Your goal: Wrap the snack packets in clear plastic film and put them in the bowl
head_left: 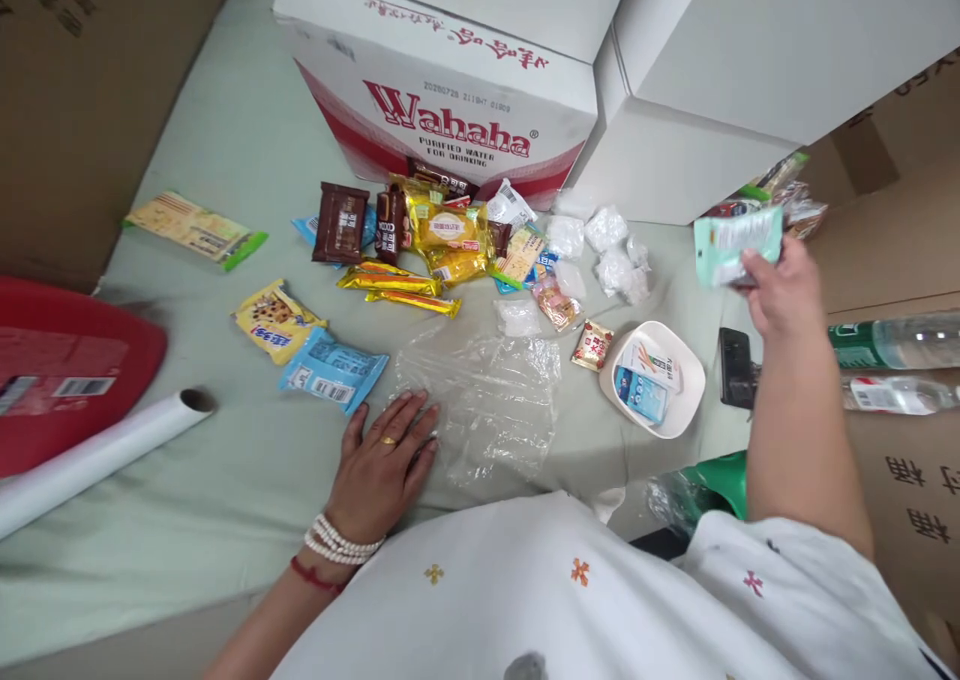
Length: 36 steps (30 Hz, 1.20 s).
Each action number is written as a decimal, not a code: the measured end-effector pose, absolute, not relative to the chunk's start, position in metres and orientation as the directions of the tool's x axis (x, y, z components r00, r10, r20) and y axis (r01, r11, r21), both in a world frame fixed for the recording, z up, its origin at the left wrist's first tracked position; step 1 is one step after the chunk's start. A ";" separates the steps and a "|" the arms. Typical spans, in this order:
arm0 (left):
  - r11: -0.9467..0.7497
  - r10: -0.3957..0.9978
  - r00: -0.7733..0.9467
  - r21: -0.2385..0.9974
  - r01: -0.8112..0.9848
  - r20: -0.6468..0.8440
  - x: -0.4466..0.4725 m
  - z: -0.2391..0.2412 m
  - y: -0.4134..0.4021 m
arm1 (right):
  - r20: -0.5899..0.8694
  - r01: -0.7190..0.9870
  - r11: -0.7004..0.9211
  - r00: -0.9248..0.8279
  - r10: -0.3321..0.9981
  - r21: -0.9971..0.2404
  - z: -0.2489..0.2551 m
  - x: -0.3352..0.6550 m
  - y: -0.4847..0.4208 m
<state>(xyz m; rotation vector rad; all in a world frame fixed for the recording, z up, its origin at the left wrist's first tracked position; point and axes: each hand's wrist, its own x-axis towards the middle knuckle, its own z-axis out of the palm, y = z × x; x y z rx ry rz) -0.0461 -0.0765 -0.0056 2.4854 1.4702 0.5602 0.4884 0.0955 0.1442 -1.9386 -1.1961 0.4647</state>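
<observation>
My right hand [784,285] grips a pale green snack packet [739,242] at the right edge of the table, above more wrapped snacks. Flat on the table, my left hand [386,455] has its fingers stretched out, touching the edge of a clear plastic bag [495,400]. A blue snack packet [334,370] lies just beyond the left fingertips, with a yellow cookie packet [277,322] behind it. Past the bag is a pile of wrapped snacks: a brown packet [341,222], yellow packets [446,228] and several white clear-wrapped pieces [615,270].
A white tub [694,395] holding packets stands right of the bag, beside a small red-gold packet [592,345]. A Wahaha carton [450,110] walls off the back. At left are a white roll [105,460] and a red container [112,350]; bottles [911,340] lie at right.
</observation>
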 end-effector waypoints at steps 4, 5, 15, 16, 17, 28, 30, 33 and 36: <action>-0.487 0.873 0.433 0.353 0.799 0.224 -0.046 -0.006 -0.076 | -0.383 0.304 -0.448 0.252 0.889 -0.841 0.134 0.472 0.014; -0.487 0.873 0.432 0.351 0.800 0.227 -0.046 -0.006 -0.076 | -0.438 0.326 -0.484 0.206 0.875 -0.812 0.124 0.465 -0.001; -0.496 0.867 0.441 0.313 0.810 0.232 -0.045 -0.005 -0.077 | 0.270 0.975 -0.199 0.219 0.938 -0.099 0.085 0.410 -0.061; -0.498 0.866 0.443 0.311 0.809 0.234 -0.045 -0.005 -0.077 | 0.316 0.984 -0.142 0.168 0.934 -0.105 0.089 0.405 -0.069; -0.500 0.864 0.445 0.312 0.808 0.235 -0.045 -0.004 -0.077 | 0.313 0.991 -0.061 0.095 0.945 -0.116 0.090 0.398 -0.078; -0.512 0.856 0.447 0.311 0.800 0.259 -0.044 -0.003 -0.076 | 0.238 0.990 -0.087 0.112 0.965 -0.112 0.051 0.444 -0.088; -0.510 0.857 0.446 0.307 0.804 0.257 -0.044 -0.003 -0.076 | 0.254 0.985 -0.119 0.148 0.956 -0.123 0.049 0.470 -0.056; -0.507 0.859 0.442 0.311 0.804 0.257 -0.043 -0.004 -0.076 | 0.242 0.980 -0.131 0.166 0.956 -0.153 0.045 0.493 0.006; -0.496 0.866 0.433 0.321 0.807 0.251 -0.042 -0.004 -0.077 | 0.222 0.977 -0.120 0.158 0.962 -0.175 0.044 0.498 0.065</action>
